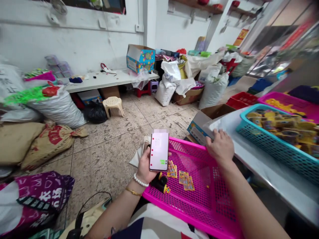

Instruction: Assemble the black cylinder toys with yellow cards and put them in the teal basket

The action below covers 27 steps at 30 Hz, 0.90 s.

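My left hand (144, 164), with a pearl bracelet and a gold bangle at the wrist, is closed around a smartphone (159, 151) with a lit white screen. The phone is held over the left side of a pink plastic basket (199, 199) across my lap. Beyond the basket's far right corner, my right hand (220, 146) rests at the edge of the white table (225, 122), thumb apart from the fingers, with nothing seen in it. In the basket lie several yellow printed cards (184, 178) and a black and yellow item (161, 182), partly hidden by my left hand.
A blue basket (276, 146) of yellow pieces stands on the table, with a pink tray (299, 108) behind. An open cardboard box (208, 119) is ahead. A cream stool (114, 104), stuffed sacks (59, 103) and a long white bench (97, 80) lie farther off.
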### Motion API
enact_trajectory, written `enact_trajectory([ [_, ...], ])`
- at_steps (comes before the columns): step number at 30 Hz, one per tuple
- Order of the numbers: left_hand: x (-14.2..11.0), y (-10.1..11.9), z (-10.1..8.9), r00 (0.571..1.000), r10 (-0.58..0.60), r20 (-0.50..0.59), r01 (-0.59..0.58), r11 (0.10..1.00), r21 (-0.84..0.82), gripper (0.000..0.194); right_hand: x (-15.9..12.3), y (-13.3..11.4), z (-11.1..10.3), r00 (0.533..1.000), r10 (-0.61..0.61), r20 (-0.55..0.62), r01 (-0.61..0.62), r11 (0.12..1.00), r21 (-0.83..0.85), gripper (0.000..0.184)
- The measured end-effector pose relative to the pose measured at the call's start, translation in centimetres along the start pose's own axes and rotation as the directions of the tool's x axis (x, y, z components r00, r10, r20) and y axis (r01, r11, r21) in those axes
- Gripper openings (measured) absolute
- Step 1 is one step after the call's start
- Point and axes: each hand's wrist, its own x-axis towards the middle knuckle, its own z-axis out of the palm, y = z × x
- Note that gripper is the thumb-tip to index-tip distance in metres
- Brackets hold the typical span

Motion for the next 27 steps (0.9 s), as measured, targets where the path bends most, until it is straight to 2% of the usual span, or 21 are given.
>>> enact_trajectory([
  [10,0.04,0.09,-0.32,0.999,-0.014,0.04,0.015,1.0,-0.009,0.06,0.01,-0.33,-0.2,1.0,-0.001,-0.031,0.0,1.0,-0.015,0.05],
  [18,-0.03,0.18,0.22,1.0,-0.01,-0.012,0.01,0.999,-0.037,0.058,-0.04,-0.27,-0.24,0.999,-0.008,-0.031,0.009,1.0,0.012,0.05],
  [27,0.0,0.12,0.04,1.0,-0.019,-0.008,0.019,0.999,-0.036,0.059,-0.08,-0.28,-0.24,1.0,-0.011,-0.029,0.011,1.0,-0.001,0.051],
])
